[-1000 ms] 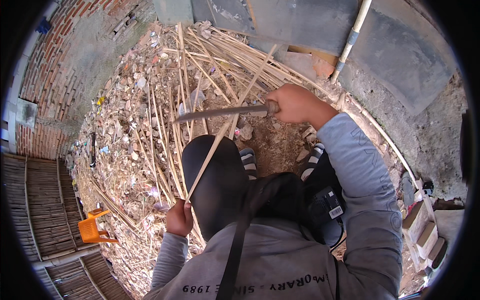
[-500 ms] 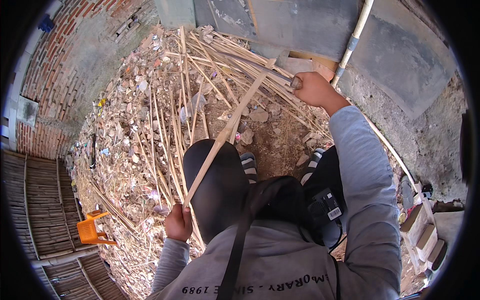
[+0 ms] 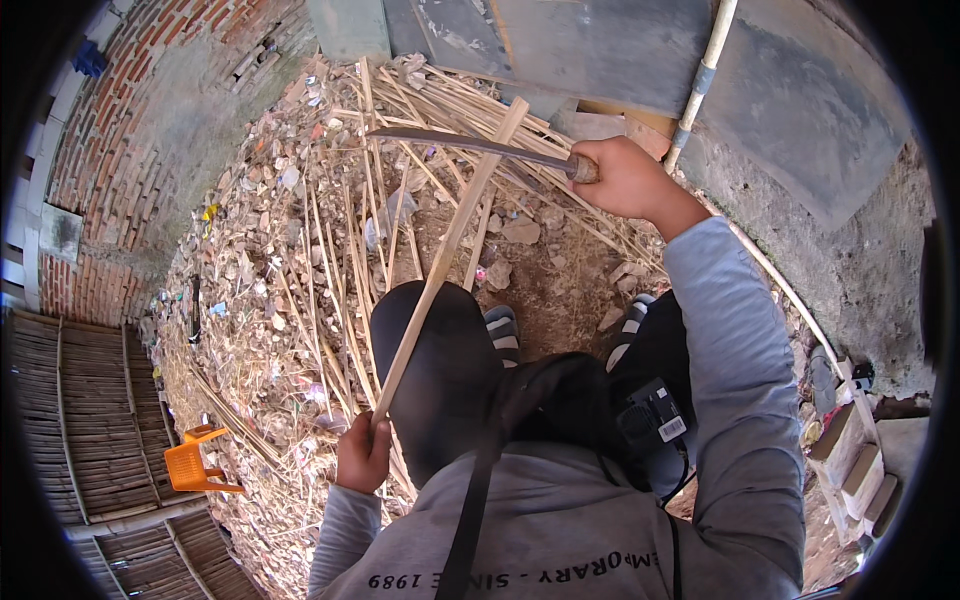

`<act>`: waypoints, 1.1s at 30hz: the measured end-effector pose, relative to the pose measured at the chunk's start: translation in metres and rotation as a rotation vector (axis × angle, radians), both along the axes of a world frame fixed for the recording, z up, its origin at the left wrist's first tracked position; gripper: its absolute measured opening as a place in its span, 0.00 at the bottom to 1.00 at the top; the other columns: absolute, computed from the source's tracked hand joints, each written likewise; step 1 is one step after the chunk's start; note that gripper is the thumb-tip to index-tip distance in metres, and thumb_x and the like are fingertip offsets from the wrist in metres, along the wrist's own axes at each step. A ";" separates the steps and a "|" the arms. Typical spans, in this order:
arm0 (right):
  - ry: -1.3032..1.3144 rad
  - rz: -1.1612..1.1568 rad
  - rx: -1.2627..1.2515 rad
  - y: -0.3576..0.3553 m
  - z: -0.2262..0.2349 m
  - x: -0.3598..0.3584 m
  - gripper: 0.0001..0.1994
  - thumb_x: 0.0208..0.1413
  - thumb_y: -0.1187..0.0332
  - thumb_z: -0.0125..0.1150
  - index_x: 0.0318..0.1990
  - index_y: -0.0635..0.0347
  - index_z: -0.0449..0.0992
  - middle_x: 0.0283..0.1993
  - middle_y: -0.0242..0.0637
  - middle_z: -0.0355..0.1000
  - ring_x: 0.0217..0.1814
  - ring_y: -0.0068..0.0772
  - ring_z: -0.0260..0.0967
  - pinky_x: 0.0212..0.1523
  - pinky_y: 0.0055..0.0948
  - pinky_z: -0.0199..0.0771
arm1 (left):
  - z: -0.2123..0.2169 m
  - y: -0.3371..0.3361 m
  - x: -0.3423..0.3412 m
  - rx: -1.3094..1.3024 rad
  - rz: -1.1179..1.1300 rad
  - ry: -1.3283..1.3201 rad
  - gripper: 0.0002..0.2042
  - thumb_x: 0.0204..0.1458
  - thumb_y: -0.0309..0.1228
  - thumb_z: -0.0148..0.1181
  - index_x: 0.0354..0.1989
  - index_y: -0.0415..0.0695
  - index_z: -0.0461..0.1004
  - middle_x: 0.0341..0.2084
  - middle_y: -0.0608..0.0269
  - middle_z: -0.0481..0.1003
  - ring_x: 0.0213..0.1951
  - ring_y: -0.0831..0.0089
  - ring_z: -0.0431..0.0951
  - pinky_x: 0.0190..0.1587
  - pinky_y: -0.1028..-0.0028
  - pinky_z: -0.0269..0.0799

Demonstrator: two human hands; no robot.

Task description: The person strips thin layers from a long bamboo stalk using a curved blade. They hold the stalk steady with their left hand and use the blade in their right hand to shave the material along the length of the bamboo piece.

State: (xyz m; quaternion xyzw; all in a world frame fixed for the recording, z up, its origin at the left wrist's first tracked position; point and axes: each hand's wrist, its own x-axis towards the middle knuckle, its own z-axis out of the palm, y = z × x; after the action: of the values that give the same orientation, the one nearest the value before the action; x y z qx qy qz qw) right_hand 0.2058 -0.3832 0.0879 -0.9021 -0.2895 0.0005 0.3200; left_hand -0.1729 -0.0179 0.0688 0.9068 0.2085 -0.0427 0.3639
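Observation:
My left hand (image 3: 363, 453) is closed around the near end of a pale bamboo strip (image 3: 437, 272), which slants up and away across my left knee. In my right hand (image 3: 628, 178) is the handle of a machete (image 3: 450, 140), fingers wrapped round it. Its long dark blade points left and crosses the strip near the strip's far end. Whether blade and strip touch, I cannot tell. Behind them lies a pile of split bamboo strips (image 3: 590, 222) on the ground, with more loose strips (image 3: 345, 290) to the left of my knee.
Rubble and litter (image 3: 250, 290) cover the ground on the left. An orange plastic chair (image 3: 190, 466) stands near a bamboo slat panel (image 3: 95, 410). Grey boards (image 3: 590, 45) and a pole (image 3: 705, 80) lean at the back. A brick wall (image 3: 130, 130) rises far left.
My right hand has moved slightly left and up, bringing the machete blade out across the strip. The strip's far end has swung a little left and away.

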 end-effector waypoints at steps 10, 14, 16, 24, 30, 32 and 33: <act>0.009 0.194 -0.259 0.025 0.001 -0.027 0.15 0.44 0.63 0.69 0.41 0.56 0.80 0.33 0.49 0.77 0.40 0.56 0.76 0.42 0.50 0.75 | -0.015 -0.006 -0.015 -0.125 0.104 0.010 0.23 0.72 0.42 0.41 0.34 0.35 0.74 0.19 0.67 0.69 0.26 0.79 0.67 0.30 0.71 0.64; 0.017 0.267 -0.313 0.040 0.014 -0.039 0.15 0.44 0.63 0.69 0.41 0.55 0.80 0.33 0.48 0.77 0.41 0.57 0.76 0.41 0.50 0.75 | -0.013 -0.011 -0.009 -0.178 0.104 -0.011 0.24 0.71 0.43 0.41 0.32 0.35 0.75 0.19 0.66 0.70 0.27 0.78 0.69 0.30 0.68 0.65; 0.030 0.266 -0.307 0.038 0.006 -0.032 0.16 0.44 0.62 0.69 0.42 0.55 0.80 0.34 0.49 0.78 0.41 0.57 0.76 0.42 0.49 0.75 | -0.016 -0.007 -0.011 -0.092 -0.003 -0.090 0.24 0.71 0.43 0.42 0.30 0.36 0.74 0.18 0.59 0.72 0.23 0.68 0.72 0.28 0.63 0.66; 0.089 0.157 -0.202 0.030 -0.020 -0.022 0.17 0.45 0.63 0.68 0.44 0.58 0.80 0.37 0.51 0.78 0.42 0.55 0.77 0.44 0.46 0.76 | -0.015 -0.013 -0.002 0.346 -0.065 -0.131 0.19 0.68 0.38 0.41 0.28 0.40 0.71 0.19 0.45 0.71 0.23 0.41 0.73 0.27 0.50 0.65; 0.322 0.300 -0.259 0.026 -0.025 -0.013 0.15 0.44 0.63 0.69 0.38 0.60 0.79 0.33 0.48 0.77 0.40 0.53 0.77 0.42 0.47 0.75 | -0.030 -0.012 -0.006 0.495 -0.099 -0.123 0.15 0.66 0.38 0.43 0.33 0.41 0.71 0.25 0.44 0.75 0.27 0.40 0.75 0.29 0.48 0.69; 0.238 0.137 -0.175 0.012 -0.032 -0.002 0.16 0.45 0.63 0.69 0.40 0.61 0.79 0.34 0.49 0.77 0.41 0.52 0.77 0.43 0.46 0.75 | -0.028 -0.014 -0.005 0.495 -0.096 -0.109 0.15 0.66 0.38 0.43 0.34 0.41 0.70 0.24 0.43 0.75 0.27 0.38 0.76 0.29 0.46 0.69; 0.270 0.144 -0.186 0.014 -0.028 -0.004 0.16 0.47 0.63 0.69 0.42 0.62 0.80 0.36 0.51 0.77 0.42 0.54 0.77 0.45 0.45 0.75 | -0.030 -0.012 -0.007 0.504 -0.100 -0.081 0.15 0.66 0.39 0.43 0.34 0.41 0.70 0.23 0.43 0.75 0.26 0.38 0.76 0.29 0.46 0.68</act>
State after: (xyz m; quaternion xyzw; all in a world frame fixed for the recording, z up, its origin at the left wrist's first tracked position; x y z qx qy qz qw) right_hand 0.2013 -0.3694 0.0603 -0.8965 -0.3063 0.1715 0.2702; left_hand -0.1801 -0.0303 0.0393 0.9789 0.1529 0.0291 0.1321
